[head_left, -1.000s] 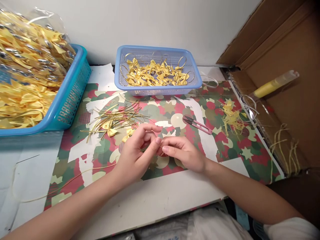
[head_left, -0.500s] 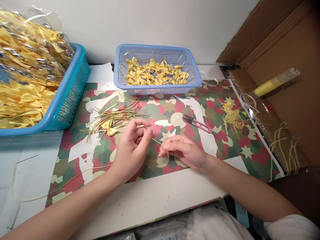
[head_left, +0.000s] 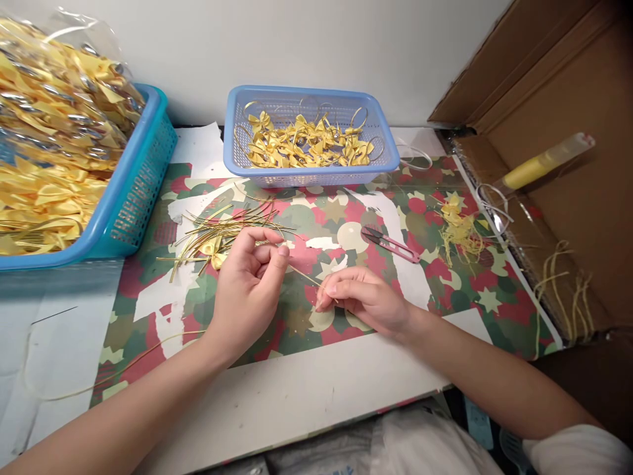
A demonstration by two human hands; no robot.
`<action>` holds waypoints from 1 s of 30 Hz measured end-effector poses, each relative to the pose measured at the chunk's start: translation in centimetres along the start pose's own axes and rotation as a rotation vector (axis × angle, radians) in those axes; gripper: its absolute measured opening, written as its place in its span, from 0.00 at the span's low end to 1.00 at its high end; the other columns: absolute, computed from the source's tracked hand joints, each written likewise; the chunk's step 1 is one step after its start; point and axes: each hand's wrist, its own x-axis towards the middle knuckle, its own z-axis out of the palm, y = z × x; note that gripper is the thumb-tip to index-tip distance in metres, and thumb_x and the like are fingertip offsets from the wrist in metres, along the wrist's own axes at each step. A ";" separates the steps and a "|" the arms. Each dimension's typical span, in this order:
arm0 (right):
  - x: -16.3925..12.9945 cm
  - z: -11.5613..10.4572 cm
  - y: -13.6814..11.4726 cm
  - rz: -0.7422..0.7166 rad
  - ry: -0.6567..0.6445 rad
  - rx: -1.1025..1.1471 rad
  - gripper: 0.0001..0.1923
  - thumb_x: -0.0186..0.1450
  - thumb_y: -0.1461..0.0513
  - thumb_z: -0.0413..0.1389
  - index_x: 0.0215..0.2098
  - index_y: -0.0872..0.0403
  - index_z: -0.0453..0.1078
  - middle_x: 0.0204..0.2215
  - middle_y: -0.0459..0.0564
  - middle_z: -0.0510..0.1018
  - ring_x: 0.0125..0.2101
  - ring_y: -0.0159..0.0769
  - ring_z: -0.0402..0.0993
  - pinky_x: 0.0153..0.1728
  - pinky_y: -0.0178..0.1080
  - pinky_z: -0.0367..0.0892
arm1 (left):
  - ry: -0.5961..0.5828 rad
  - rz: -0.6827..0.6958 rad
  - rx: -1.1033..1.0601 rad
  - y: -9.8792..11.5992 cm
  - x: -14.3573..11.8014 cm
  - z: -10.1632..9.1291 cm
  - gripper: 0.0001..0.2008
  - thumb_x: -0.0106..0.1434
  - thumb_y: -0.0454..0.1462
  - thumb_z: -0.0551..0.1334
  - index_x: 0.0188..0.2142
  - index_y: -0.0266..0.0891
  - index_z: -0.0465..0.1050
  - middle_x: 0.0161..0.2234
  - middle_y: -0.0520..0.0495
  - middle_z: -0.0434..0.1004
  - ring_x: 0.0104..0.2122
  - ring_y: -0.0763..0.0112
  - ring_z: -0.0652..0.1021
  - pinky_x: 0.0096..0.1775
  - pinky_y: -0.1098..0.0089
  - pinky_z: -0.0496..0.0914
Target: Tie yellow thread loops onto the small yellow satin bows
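My left hand (head_left: 247, 287) and my right hand (head_left: 363, 300) pinch the two ends of a thin gold wire tie (head_left: 302, 276) stretched between them above the camouflage-patterned paper (head_left: 346, 218). The left fingers curl closed near a small yellow ribbon bow (head_left: 215, 254) that lies on a loose pile of gold wire ties (head_left: 225, 227). The right fingertips press the wire's other end close to the paper.
A light blue basket (head_left: 309, 175) of finished yellow bows stands at the back. A teal basket (head_left: 138, 191) heaped with bagged bows is at the left. Pink thread snips (head_left: 390, 245) and yellow ribbon scraps (head_left: 459, 231) lie to the right, beside a cardboard box (head_left: 568, 218).
My hands have drawn apart from touching each other. The left hand moved up and left toward the wire pile, and the gold wire is now pulled straight between them.
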 end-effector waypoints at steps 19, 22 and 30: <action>-0.1 0.1 -0.2 0.026 0.002 -0.005 0.07 0.53 0.61 0.60 0.21 0.56 0.78 0.24 0.48 0.79 0.29 0.30 0.73 0.36 0.36 0.66 | -0.012 -0.092 0.059 0.6 0.6 -0.2 0.05 0.66 0.39 0.59 0.38 0.45 0.62 0.18 0.60 0.55 0.15 0.77 0.54 0.17 0.73 0.50; -0.1 0.1 -0.3 0.046 0.009 0.014 0.07 0.52 0.60 0.61 0.22 0.56 0.79 0.25 0.49 0.79 0.30 0.31 0.72 0.37 0.36 0.65 | -0.061 -0.068 0.167 0.2 0.8 -0.3 0.05 0.66 0.40 0.58 0.40 0.44 0.64 0.21 0.57 0.62 0.20 0.73 0.63 0.23 0.71 0.58; -0.3 0.2 -0.3 -0.101 0.088 0.202 0.09 0.54 0.58 0.61 0.24 0.55 0.78 0.31 0.47 0.72 0.30 0.28 0.62 0.35 0.34 0.62 | -0.144 0.345 0.347 1.0 -1.1 0.1 0.09 0.61 0.36 0.61 0.25 0.41 0.68 0.21 0.52 0.64 0.24 0.70 0.64 0.28 0.67 0.60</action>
